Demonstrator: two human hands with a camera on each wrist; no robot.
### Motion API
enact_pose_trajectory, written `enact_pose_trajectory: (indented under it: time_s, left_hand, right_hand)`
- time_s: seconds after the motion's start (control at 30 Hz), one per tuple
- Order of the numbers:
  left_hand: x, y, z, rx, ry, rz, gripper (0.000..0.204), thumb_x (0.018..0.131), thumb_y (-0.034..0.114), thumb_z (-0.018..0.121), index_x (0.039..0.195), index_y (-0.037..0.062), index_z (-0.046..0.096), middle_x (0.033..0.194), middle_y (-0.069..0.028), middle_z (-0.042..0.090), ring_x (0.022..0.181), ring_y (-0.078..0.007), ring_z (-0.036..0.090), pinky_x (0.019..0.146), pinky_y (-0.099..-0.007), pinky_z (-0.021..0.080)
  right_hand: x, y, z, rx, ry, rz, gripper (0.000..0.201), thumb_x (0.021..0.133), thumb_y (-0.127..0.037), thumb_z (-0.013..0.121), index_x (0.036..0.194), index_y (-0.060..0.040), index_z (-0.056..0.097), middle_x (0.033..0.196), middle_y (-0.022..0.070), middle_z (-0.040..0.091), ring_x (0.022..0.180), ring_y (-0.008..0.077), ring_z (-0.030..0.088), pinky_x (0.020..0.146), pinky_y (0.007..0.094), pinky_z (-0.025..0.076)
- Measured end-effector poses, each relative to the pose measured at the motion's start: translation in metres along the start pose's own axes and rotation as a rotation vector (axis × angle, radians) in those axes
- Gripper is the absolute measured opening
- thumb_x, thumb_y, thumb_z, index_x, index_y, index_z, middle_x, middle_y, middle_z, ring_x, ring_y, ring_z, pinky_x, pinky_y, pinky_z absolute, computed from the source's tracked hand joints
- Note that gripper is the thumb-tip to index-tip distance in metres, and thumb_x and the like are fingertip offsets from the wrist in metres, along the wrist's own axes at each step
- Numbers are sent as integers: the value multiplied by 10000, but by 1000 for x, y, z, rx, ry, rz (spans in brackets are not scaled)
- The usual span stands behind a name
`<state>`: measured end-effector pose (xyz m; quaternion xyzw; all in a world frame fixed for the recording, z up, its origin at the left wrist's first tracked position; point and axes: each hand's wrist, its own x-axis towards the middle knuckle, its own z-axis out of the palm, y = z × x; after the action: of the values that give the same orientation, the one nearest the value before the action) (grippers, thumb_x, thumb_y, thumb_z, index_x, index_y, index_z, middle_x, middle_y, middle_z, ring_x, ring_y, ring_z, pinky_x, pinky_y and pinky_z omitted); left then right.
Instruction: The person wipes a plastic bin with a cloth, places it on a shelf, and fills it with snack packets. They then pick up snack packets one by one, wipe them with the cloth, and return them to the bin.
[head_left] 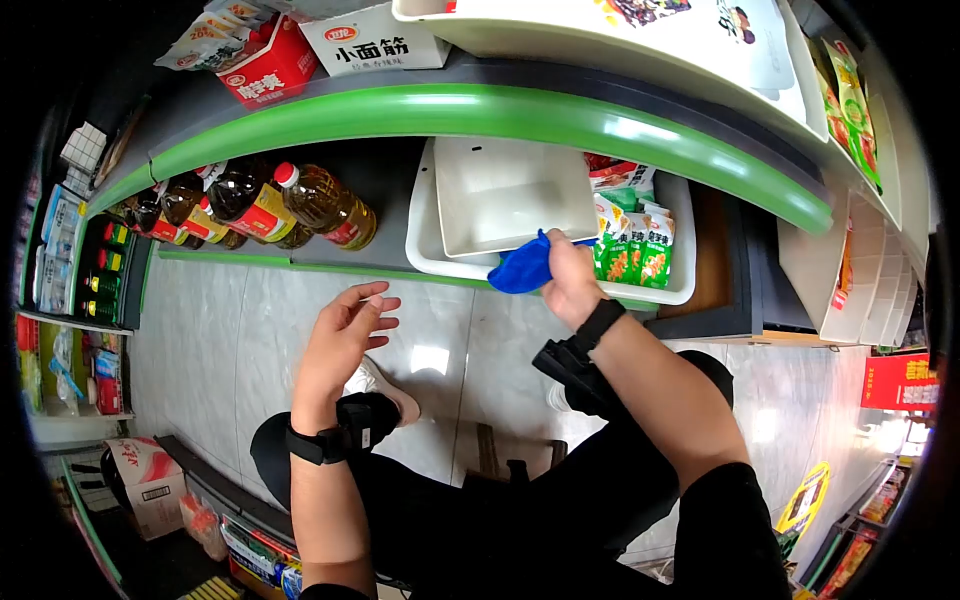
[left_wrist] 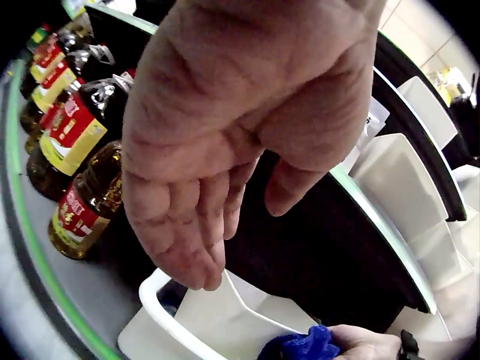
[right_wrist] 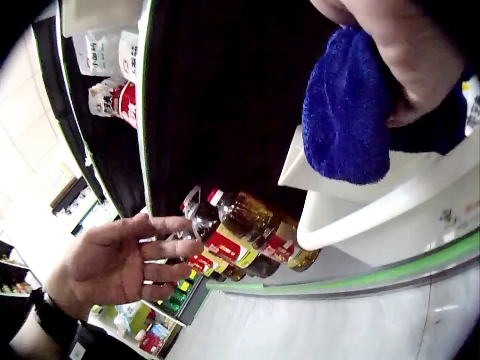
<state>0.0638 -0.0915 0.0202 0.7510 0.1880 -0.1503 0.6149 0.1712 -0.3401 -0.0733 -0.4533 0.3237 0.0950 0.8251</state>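
My right hand [head_left: 573, 284] grips a blue cloth [head_left: 521, 267] at the near edge of a cream plastic bin [head_left: 512, 195]. In the right wrist view the fuzzy cloth [right_wrist: 346, 112] hangs from the fingers, over the bin's side. The bin sits tilted in a larger white tub [head_left: 424, 232] on the low shelf. Green snack packets [head_left: 634, 248] stand in the tub, right of the bin. My left hand [head_left: 340, 335] is held in the air left of the tub, fingers loosely extended and holding nothing; its palm [left_wrist: 247, 112] fills much of the left wrist view.
Large oil bottles [head_left: 325, 207] stand on the shelf left of the tub. A green-edged shelf [head_left: 450, 108] overhangs it, carrying snack boxes [head_left: 375, 42] and a cream bin [head_left: 540, 32]. Below is grey tiled floor [head_left: 430, 330]. A wooden drawer-like side [head_left: 712, 250] lies to the right.
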Motion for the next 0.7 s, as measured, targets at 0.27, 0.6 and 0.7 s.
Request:
enact_pose_trajectory:
  time_s: [0.27,0.6,0.7]
  left_hand:
    - [10,1,12,56,-84,-2,363,973,263,500,1259,41,524,1117,-83,644,949,-173,625,797,-301,492]
    - [22,-11,20,176,-115,82,335,960,223,521,1229,25,542,1074,-81,651,904,-146,613,742,-282,481]
    - [20,-6,25,147,-76,112,350,930,182,567,1194,-46,551,880,-84,632,806,-142,584,754,-270,476]
  right_hand:
    - [42,57,24,42,-93,145,256,962,-211,491,1058,25,521,953,141,639,823,278,661,741,424,555]
    - [48,29,14,-85,-343,522,390,977,-459,431,972,-85,540,907,84,652,802,234,656,728,424,555]
    - [35,17,15,-119,-353,575,388,997,-427,390,966,-79,558,880,98,670,725,240,664,662,402,571]
